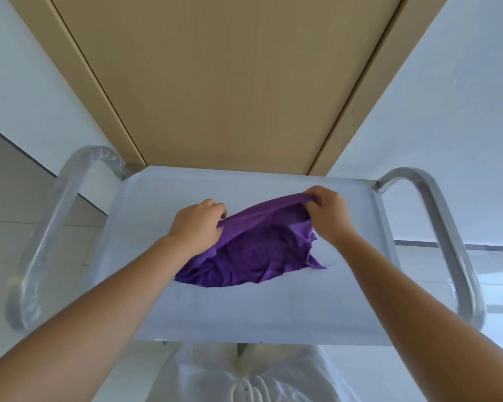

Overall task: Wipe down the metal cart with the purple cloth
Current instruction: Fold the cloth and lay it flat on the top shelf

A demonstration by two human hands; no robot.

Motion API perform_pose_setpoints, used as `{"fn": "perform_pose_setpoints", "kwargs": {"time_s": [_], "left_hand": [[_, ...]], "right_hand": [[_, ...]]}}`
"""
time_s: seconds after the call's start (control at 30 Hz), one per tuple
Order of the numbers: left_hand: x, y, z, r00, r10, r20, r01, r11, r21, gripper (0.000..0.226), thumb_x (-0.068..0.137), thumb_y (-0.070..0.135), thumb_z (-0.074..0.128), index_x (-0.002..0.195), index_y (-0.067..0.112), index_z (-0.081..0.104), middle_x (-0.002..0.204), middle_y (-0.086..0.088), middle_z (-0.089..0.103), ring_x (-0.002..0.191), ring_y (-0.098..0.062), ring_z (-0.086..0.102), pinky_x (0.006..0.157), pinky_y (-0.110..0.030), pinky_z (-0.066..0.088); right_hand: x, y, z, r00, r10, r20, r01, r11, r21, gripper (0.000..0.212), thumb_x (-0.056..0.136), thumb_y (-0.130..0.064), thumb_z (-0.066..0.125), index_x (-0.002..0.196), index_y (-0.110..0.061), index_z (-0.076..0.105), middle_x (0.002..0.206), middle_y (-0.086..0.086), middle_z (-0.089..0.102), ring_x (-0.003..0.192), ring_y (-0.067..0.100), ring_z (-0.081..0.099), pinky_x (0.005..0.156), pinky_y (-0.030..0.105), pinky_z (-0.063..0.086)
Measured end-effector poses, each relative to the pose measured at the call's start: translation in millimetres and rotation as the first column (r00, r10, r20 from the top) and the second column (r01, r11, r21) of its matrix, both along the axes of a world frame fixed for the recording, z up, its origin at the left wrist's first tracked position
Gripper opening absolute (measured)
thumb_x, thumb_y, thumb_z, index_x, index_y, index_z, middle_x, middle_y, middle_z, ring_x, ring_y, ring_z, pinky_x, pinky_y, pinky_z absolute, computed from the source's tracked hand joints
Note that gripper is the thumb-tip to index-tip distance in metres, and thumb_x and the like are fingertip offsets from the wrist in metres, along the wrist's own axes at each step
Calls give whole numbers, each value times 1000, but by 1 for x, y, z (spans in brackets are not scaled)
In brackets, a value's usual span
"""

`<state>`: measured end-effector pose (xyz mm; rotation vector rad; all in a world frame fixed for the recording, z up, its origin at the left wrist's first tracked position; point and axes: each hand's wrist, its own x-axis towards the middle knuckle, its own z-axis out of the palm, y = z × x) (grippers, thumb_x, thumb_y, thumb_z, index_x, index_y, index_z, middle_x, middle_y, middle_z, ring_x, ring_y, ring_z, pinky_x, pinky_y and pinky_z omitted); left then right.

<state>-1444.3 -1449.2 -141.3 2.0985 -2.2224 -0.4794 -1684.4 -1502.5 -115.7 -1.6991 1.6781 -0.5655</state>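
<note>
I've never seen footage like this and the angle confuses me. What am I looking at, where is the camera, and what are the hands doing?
There is no machine here: a person wears a wide-angle camera on the head, looking forward and down, so you see their own arms. In front stands a metal cart with a flat pale top and a curved handle at each end. A purple cloth lies crumpled on the top. The left hand and the right hand each pinch its far edge and lift it, stretched between them, while the rest lies on the cart. Behind is a tan door.
</note>
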Motion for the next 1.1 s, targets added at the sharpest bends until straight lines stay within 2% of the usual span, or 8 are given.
{"fn": "perform_pose_setpoints", "kwargs": {"time_s": [0.2,0.27,0.33,0.43,0.57,0.7,0.9,1.1], "left_hand": [[17,-47,24,730,541,-419,-527,835,159,14,91,22,58,97,12,66,99,-9,63,97,-30,59,80,-34,48],[23,-59,47,597,547,-587,-527,819,227,7,90,16,60,85,15,64,86,-7,59,78,-23,60,64,-29,56],[34,-63,73,600,501,-624,-497,845,199,10,87,14,65,77,15,62,74,-3,56,62,-13,52,46,-16,47],[51,-66,105,641,415,-645,-487,870,75,12,79,20,74,75,13,64,69,-4,58,60,-16,50,58,-23,42],[53,-72,142,569,356,-742,-499,866,33,19,80,19,72,66,15,59,59,1,56,44,-4,50,43,-12,38],[62,-70,172,437,237,-868,-550,834,-49,12,76,15,74,71,17,64,53,13,60,52,-3,54,57,-17,42],[51,-27,130,539,263,-801,-482,876,-37,17,76,8,74,67,16,63,49,8,57,46,-1,48,47,-12,37],[58,50,6,851,342,-397,-236,927,293,30,71,19,81,54,26,58,58,8,55,54,-6,47,51,-15,32]], "right_hand": [[-1,-56,49,997,56,49,-62,988,140,22,86,7,52,92,-8,67,83,6,61,69,15,53,56,18,42],[-8,-67,64,977,207,-60,-189,957,221,23,84,8,53,93,-9,66,89,7,62,77,18,54,59,19,43],[-18,-74,79,910,317,-269,-260,939,225,24,83,6,55,98,-8,67,90,5,59,82,18,52,62,22,41],[-32,-79,92,879,238,-413,-221,971,89,20,87,-3,55,102,-7,68,94,5,57,87,20,50,72,25,35],[-28,-80,103,988,-68,-138,40,979,-200,15,88,-10,56,95,-5,68,90,8,62,89,26,56,73,32,44],[-27,-70,125,986,-158,59,167,878,-448,16,91,-17,54,88,-7,66,79,6,62,76,22,54,63,27,42],[-44,-38,92,999,-27,-45,7,920,-393,13,91,-15,55,88,-10,67,75,4,60,71,21,54,60,27,38],[-71,32,-14,863,337,-376,-288,940,183,17,92,-27,56,84,-16,66,76,-4,56,78,17,54,66,29,36]]}}
